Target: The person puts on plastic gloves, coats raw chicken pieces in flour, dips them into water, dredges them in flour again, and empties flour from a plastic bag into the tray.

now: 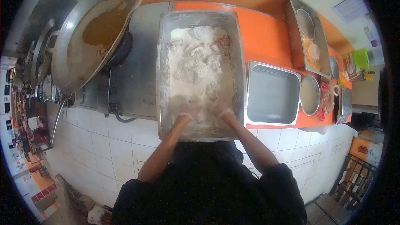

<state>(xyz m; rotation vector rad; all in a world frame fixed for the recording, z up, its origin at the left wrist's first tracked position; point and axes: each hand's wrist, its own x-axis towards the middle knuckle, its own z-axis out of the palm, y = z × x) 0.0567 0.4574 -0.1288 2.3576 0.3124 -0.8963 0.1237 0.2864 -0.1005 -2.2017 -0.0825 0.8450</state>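
Note:
A deep metal tray in front of me holds white flour. Several lumpy, flour-coated pieces that look like meat are heaped in its middle and far part. One reddish piece at the far right shows less coating. Both my hands are down in the flour at the near end, apart from each other. My left hand and my right hand are dusted white and seem to wear thin clear gloves. Flour and blur hide the fingers, so I cannot tell whether they grip anything.
To the left, a large wok of brownish oil stands on the steel stove. Right of the tray, on the orange counter, are a metal pan of liquid, a round bowl and a long container with pale-orange contents.

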